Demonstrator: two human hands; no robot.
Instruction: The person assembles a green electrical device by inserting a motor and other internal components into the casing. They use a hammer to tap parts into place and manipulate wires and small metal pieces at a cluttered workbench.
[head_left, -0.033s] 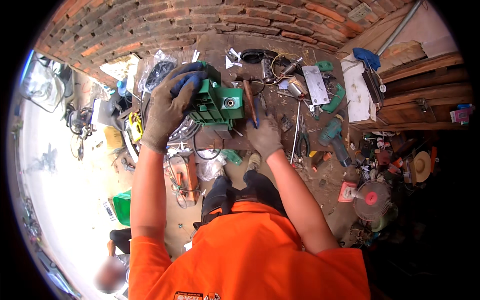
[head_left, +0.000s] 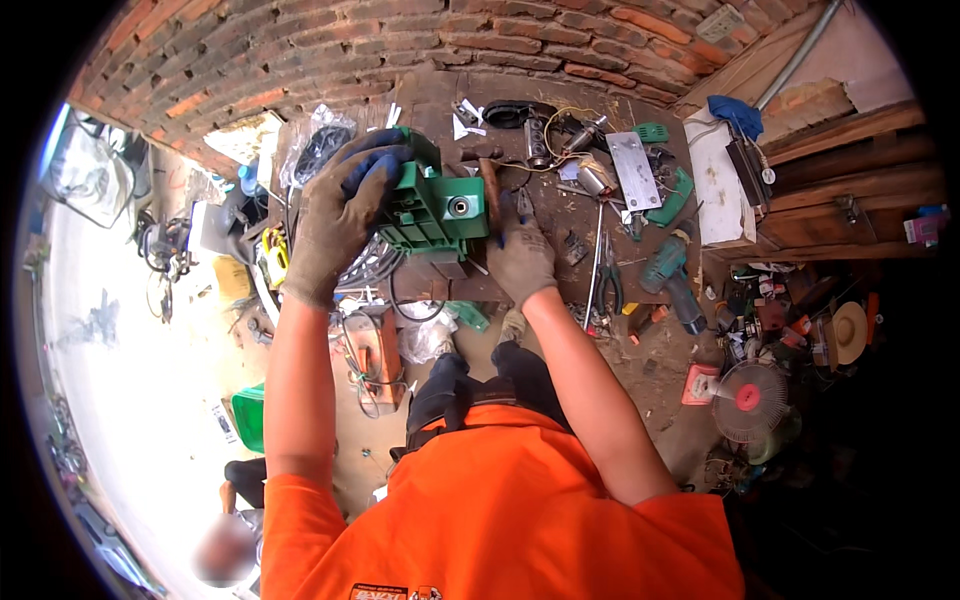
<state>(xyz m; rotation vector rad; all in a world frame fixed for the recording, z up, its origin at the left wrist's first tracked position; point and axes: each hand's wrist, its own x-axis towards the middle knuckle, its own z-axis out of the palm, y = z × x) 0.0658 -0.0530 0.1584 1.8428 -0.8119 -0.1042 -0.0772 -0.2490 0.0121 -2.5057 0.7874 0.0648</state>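
My left hand point(head_left: 345, 215), in a grey-brown glove with blue on the fingers, grips a green plastic tool housing point(head_left: 430, 205) from its left side. The housing is ribbed, with a round metal-lined hole facing up, and is held over the bench's near edge above a grey metal block point(head_left: 437, 268). Just right of it, my gloved right hand point(head_left: 523, 262) is closed around the lower end of a hammer's wooden handle point(head_left: 490, 190). The hammer's head points away from me, close to the housing. Pliers point(head_left: 525, 203) lie just beyond my right fingers.
The wooden bench point(head_left: 560, 225) carries motor parts point(head_left: 595, 178), a metal plate point(head_left: 635, 170), a screwdriver point(head_left: 595, 265) and black-handled pliers point(head_left: 608, 285). A cordless drill point(head_left: 672, 280) lies at its right edge. A brick wall point(head_left: 450, 45) stands behind; a fan point(head_left: 748, 400) is at right.
My right hand has shifted a little to the left, and the hammer handle now stands closer to the housing. My left hand and the housing have hardly moved.
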